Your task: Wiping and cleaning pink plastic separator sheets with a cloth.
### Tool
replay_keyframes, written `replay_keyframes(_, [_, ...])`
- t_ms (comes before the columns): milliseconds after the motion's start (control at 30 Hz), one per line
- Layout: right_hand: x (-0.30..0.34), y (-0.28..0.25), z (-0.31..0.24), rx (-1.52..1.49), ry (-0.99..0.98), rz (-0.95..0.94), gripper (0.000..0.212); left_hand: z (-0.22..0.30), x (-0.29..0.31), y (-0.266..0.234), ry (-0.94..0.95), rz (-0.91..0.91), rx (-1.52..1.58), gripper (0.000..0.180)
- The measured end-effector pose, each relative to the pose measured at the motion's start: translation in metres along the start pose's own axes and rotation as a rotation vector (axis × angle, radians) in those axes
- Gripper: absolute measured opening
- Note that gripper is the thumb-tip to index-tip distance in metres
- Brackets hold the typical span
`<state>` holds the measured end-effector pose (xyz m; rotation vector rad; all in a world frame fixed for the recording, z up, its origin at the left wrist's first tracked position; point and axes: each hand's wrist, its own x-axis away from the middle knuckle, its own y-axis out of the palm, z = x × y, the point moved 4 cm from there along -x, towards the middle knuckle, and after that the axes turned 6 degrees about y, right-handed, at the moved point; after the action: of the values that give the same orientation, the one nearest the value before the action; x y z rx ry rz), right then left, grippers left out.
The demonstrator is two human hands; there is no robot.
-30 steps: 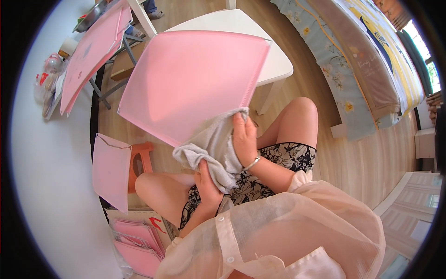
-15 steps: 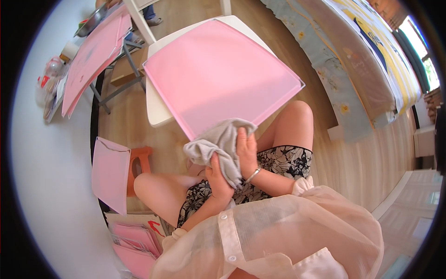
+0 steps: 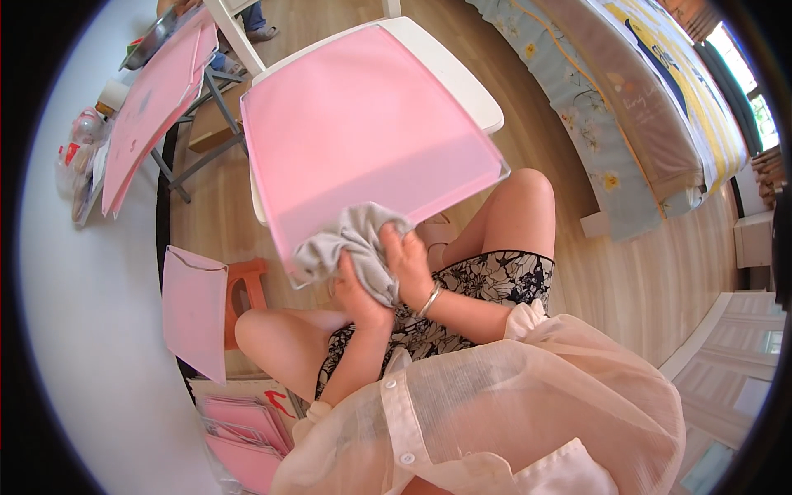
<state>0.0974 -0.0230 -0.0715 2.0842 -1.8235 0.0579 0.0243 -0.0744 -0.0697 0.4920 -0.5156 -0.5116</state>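
Note:
A crumpled grey cloth (image 3: 351, 239) is bunched between my two hands at the near edge of a pink panel (image 3: 363, 124). My left hand (image 3: 363, 295) presses the cloth from the left, with its thumb up. On the right, my right hand (image 3: 408, 266) grips the same cloth, its fingers folded into it; a silver bangle circles that wrist. The flat rectangular panel has thin wire edging that shows at its corners. It lies on the seat of a white chair (image 3: 462, 74), its near end sticking out toward my lap. The cloth hides part of that end.
Another pink panel (image 3: 194, 313) leans by an orange stool (image 3: 245, 289) at left. Several pink panels (image 3: 243, 425) sit in a box at lower left; more lie on a folding table (image 3: 161, 107), with a metal bowl (image 3: 148, 41). A bed (image 3: 643, 107) stands right. Another person's feet (image 3: 262, 33) show at top.
Both hands and the cloth have moved left and slightly away from me. The panel has turned and shifted left on the chair, baring more of the seat's right side.

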Motion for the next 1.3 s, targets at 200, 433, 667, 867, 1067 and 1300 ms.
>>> replay_keyframes(200, [-0.015,-0.034,-0.025,-0.093,-0.119,0.165,0.022,0.01,-0.004,0.024,0.028,-0.128,-0.115,0.021])
replay_keyframes(433, [-0.02,-0.037,-0.019,-0.028,-0.089,0.157,0.023,-0.004,-0.003,0.027,-0.023,-0.16,-0.03,0.019])
replay_keyframes(667, [-0.024,-0.051,-0.021,-0.047,-0.204,0.233,0.023,-0.014,-0.022,0.031,-0.086,-0.194,-0.041,0.019])
replay_keyframes(867, [-0.023,-0.056,-0.018,-0.061,-0.189,0.289,0.025,-0.017,-0.01,0.034,-0.059,-0.239,-0.103,0.019])
replay_keyframes(1067, [-0.017,-0.052,-0.016,0.01,0.031,0.081,0.027,-0.022,-0.014,0.04,-0.159,-0.292,-0.178,0.018])
replay_keyframes(1300, [-0.043,-0.065,-0.038,0.463,-0.208,0.209,0.034,-0.016,-0.014,0.021,-0.149,-0.346,-0.203,0.015])
